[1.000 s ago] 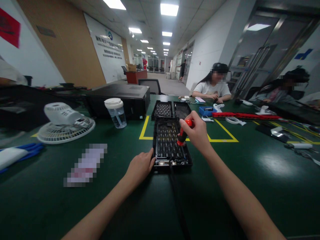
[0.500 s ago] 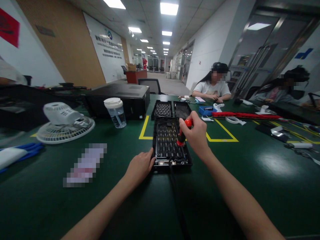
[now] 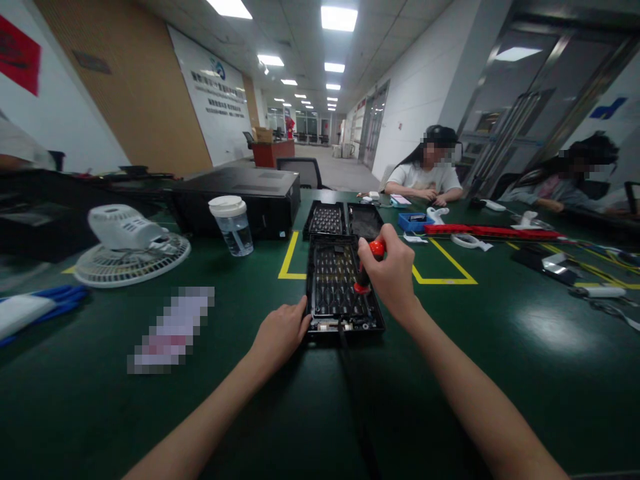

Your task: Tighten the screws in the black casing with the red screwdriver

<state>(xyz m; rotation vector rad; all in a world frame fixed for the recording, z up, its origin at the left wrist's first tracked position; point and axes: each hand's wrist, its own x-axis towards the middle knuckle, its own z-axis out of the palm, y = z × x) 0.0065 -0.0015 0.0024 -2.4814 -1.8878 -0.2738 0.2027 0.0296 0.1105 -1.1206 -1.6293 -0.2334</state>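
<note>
In front of me a shallow black case (image 3: pixel 334 277) lies on the table, with rows of dark rounded shapes and some metal parts along its near end. My right hand (image 3: pixel 393 267) is closed around a screwdriver (image 3: pixel 363 277) with a red and black handle. It stands nearly upright over the case's right side; its tip is hard to make out. My left hand (image 3: pixel 283 333) grips the near left corner of the case, fingers along its side. A black cable (image 3: pixel 353 387) runs from the near end toward me.
Behind the case sits an open black box (image 3: pixel 325 219) with two halves. To the left are a lidded cup (image 3: pixel 233 227), a white fan (image 3: pixel 133 247) and a large black box (image 3: pixel 240 193). A blue tray (image 3: pixel 414 221) is at right; people sit beyond it.
Almost nothing differs. My right hand shifts very slightly on the screwdriver, while my left hand and the case stay in place.
</note>
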